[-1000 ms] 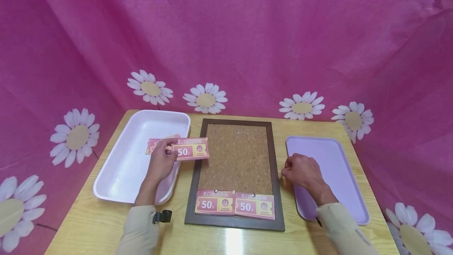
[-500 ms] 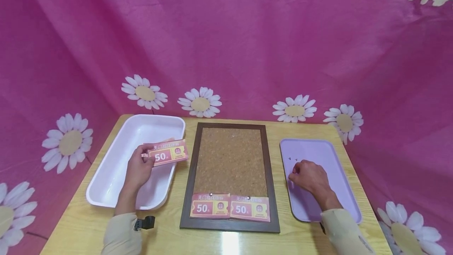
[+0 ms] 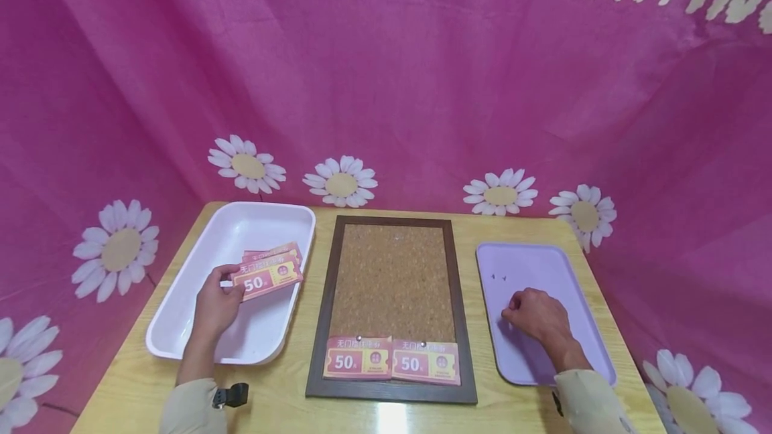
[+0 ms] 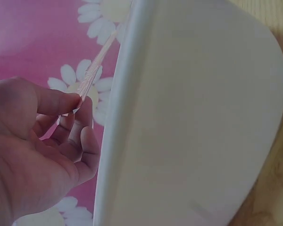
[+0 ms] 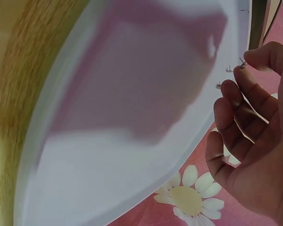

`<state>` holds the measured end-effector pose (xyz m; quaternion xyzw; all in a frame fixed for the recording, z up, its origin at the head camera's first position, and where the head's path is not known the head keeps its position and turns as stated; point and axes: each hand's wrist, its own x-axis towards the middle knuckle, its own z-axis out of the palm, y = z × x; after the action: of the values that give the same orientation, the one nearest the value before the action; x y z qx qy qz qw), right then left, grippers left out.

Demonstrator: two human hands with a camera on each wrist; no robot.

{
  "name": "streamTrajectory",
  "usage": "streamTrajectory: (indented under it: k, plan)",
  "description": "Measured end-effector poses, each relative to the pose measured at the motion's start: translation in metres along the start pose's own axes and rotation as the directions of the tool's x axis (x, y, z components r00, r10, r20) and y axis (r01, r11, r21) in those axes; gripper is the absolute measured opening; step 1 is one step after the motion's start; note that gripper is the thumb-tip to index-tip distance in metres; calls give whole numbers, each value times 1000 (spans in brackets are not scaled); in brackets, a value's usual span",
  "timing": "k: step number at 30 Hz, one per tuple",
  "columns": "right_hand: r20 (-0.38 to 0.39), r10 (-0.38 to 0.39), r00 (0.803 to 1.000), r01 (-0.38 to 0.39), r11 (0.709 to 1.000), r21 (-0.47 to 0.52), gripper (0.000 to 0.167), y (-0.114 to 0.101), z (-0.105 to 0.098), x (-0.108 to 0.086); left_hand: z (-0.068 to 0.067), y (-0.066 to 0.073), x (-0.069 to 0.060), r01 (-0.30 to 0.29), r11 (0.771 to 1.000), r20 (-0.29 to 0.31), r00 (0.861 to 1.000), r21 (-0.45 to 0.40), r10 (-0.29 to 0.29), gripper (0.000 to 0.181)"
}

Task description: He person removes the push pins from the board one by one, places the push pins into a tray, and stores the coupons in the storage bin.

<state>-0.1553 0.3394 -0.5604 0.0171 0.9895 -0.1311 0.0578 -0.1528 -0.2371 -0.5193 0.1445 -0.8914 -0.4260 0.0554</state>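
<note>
My left hand [image 3: 216, 305] pinches a pink and yellow coupon [image 3: 268, 276] marked 50 above the white basin [image 3: 181, 300]. In the left wrist view the coupon [image 4: 92, 70] appears edge-on between thumb and fingers. Other coupons [image 3: 289, 249] lie partly hidden behind it. Over the purple tray [image 3: 579, 317], my right hand [image 3: 539, 317] holds a thumbtack [image 5: 243, 63] between thumb and index fingertip, its pin pointing up. Two more thumbtacks [image 5: 228, 69] show beside the fingers in the right wrist view.
Between basin and tray lies a brown-framed corkboard [image 3: 392, 280]. Two coupons, a left one [image 3: 358, 358] and a right one [image 3: 425, 362], are tacked along its lower edge. A pink curtain with daisies [image 3: 386, 99] hangs behind the wooden table [image 3: 344, 414].
My left hand has drawn the coupon left and down, away from the corkboard to over the basin. My right hand has shifted from the tray's left edge farther in, uncovering two thumbtacks.
</note>
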Motion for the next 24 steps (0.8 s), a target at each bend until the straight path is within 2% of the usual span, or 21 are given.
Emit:
streamTrajectory:
  k: [7, 12, 16, 20, 24]
  plan:
    - [14, 10, 1000, -10, 1000, 1, 13, 3, 4, -4, -4, -9, -5, 30, 1000, -10, 1000, -2, -30, 46]
    - [9, 15, 1000, -15, 1000, -3, 14, 4, 5, -3, -4, -12, -2, 28, 1000, -19, 999, -6, -28, 45]
    - [28, 35, 999, -35, 999, 2, 15, 3, 5, -2, -4, -14, -1, 33, 999, -1, 999, -13, -33, 45]
    - [50, 39, 998, -40, 999, 11, 17, 2, 7, -2, -5, -18, -1, 39, 999, 18, 999, 22, -40, 45]
    - [46, 29, 999, -29, 1000, 4, 17, 3, 11, -3, -5, -22, -3, 17, 997, 40, 999, 77, -20, 45]
